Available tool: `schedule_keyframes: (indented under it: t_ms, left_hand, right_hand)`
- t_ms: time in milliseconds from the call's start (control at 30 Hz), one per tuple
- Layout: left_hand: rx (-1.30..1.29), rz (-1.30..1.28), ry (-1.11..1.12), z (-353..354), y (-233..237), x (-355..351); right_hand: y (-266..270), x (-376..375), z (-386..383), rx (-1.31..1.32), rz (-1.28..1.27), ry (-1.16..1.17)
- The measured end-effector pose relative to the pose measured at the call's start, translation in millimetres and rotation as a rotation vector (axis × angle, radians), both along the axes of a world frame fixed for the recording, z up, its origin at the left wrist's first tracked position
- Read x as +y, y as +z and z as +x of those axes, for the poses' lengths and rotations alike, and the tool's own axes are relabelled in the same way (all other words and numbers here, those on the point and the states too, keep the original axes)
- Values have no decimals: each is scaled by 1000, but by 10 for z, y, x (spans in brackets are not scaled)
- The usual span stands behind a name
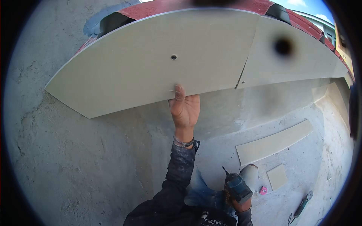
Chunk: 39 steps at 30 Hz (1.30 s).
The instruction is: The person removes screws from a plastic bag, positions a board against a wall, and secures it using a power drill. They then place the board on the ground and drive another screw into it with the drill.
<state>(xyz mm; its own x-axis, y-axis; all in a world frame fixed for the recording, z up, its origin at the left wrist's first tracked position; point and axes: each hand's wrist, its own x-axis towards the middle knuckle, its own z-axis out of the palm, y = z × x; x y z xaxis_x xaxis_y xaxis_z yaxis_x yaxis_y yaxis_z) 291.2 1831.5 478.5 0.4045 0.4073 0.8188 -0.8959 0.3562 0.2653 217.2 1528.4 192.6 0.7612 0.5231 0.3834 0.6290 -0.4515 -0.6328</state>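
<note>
Pale panel (124,71) is positioned high in front, left end at the grey wall (75,158), right end butted to second panel (298,62); seam is opened into a dark gap at its lower end. One screw (174,57) is seen in the pale panel's face. Lower edge is gripped by the left hand (184,109), thumb on face, fingers hidden behind; presumably the edge is being steadied from below, grip force can't be told. Drill (238,187) is held in the closed right hand (243,205), partly hidden, kept low and clear of the panel, bit angled up-left. Left arm is stretched up and forward, palm turned to camera; right hand is held beside the knee. Curved offcut (275,141), square offcut (277,177), pink tape measure (263,190) and grinder (302,206) are left on the floor, likely for easy reach.
</note>
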Motion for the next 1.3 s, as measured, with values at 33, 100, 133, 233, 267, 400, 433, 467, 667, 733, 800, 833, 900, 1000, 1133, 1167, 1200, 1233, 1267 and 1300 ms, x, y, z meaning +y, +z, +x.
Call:
schedule_keyframes:
  t_ms: [33, 100, 133, 233, 267, 400, 433, 467, 667, 733, 800, 833, 900, 1000, 1133, 1167, 1200, 1233, 1267, 1300]
  left_hand:
    - [23, 5, -25, 10, -13, -1]
    - [-37, 11, -3, 37, -14, 22]
    - [-20, 15, -18, 50, -27, 30]
    - [-41, -3, 26, 91, -42, 4]
    - [-57, -5, 62, 92, -29, -17]
    - [-78, -9, 124, 121, -16, -79]
    - [-75, -2, 125, 136, -14, -80]
    - [-77, 3, 150, 142, -19, -86]
    - [-86, -22, 210, 133, -12, -108]
    - [-82, -36, 225, 126, -9, -117]
    - [-78, -40, 229, 103, -17, -128]
    - [-73, -42, 228, 95, -38, -123]
    - [-103, -87, 201, 128, -42, -106]
    - [-98, -62, 197, 135, -53, -101]
    - [-100, -57, 200, 133, -49, -103]
    - [-92, -61, 211, 126, -36, -118]
    - [-81, -63, 224, 108, -19, -155]
    - [-74, -67, 229, 83, 0, -202]
    - [-66, -80, 167, 51, 26, -264]
    - [-58, -93, 105, 23, 44, -311]
  right_hand:
    - [-7, -19, -45, 78, 30, -16]
    - [-130, -61, -92, 224, 93, -32]
    - [-265, -76, -90, 143, 42, -48]
    - [-391, -137, -161, 204, 24, -98]
    - [-392, -147, -194, 335, 52, -124]
    - [-287, -90, -135, 182, 136, -102]
    - [-227, -92, -111, 218, 107, -123]
    - [-205, -99, -112, 262, 80, -136]
    - [-168, -73, -94, 287, 109, -165]
    - [-128, -54, -91, 308, 124, -181]
    - [-105, -55, -101, 335, 132, -197]
    - [-96, -55, -107, 356, 145, -205]
    - [-103, -26, -72, 365, 169, -220]
    - [-133, -28, -60, 314, 182, -195]
    - [-151, -17, -44, 346, 123, -206]
    - [-146, -10, -53, 341, 126, -200]
    - [-120, -4, -64, 350, 118, -197]
    - [-81, 16, -55, 359, 113, -193]
    - [-63, 27, -54, 368, 108, -188]
    - [-76, 28, -64, 374, 104, -182]
